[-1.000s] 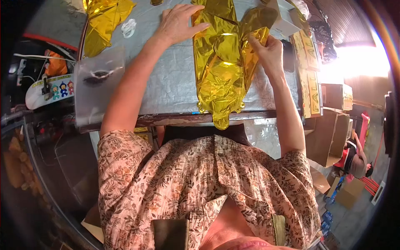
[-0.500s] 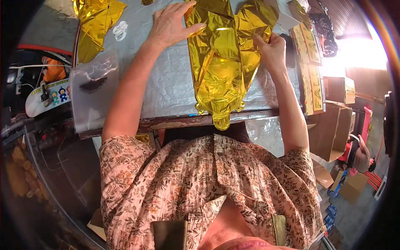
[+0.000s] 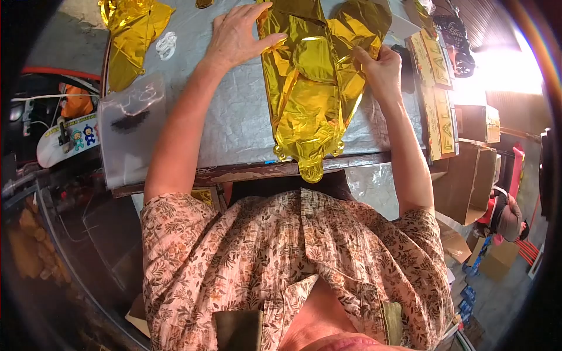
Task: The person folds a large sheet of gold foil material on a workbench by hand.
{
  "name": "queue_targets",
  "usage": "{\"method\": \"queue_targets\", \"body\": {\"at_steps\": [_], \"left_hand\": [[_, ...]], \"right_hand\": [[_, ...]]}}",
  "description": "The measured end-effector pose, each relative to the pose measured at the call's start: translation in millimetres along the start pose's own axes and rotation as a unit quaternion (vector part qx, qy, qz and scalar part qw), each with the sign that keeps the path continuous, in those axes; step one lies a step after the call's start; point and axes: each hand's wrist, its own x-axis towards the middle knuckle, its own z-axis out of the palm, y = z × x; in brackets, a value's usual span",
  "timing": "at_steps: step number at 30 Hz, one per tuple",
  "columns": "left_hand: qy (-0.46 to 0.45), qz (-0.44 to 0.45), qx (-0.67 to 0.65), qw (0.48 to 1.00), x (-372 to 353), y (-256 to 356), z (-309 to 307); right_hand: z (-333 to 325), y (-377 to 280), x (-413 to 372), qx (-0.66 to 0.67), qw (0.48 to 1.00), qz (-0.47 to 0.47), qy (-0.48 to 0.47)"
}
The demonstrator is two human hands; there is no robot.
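A flat, partly folded gold foil balloon (image 3: 313,114) lies on the grey-covered table, its narrow tab hanging over the near edge. At its upper left edge, my left hand (image 3: 237,38) has the thumb and fingers spread, the tips touching the foil. My right hand (image 3: 383,70) pinches a crumpled flap on the balloon's right side between thumb and fingers. The balloon's far end runs out of the top of the view.
More gold foil (image 3: 132,44) lies at the table's far left, near a coil of white ribbon (image 3: 166,45) and a clear plastic bag (image 3: 132,137). Printed cartons (image 3: 439,96) line the right side. Another person (image 3: 506,216) bends down at far right, beside cardboard boxes (image 3: 465,181).
Both hands stay almost where they were on the balloon. The foil under them has shifted very slightly, and the whole view has moved a little.
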Motion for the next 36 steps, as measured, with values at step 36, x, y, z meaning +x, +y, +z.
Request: {"method": "queue_targets", "body": {"at_steps": [36], "left_hand": [[-0.010, 0.083, -0.123, 0.989, 31.7, 50.0, 39.5]], "right_hand": [[1.2, -7.8, -6.3, -0.116, 0.991, -0.050, 0.034]]}}
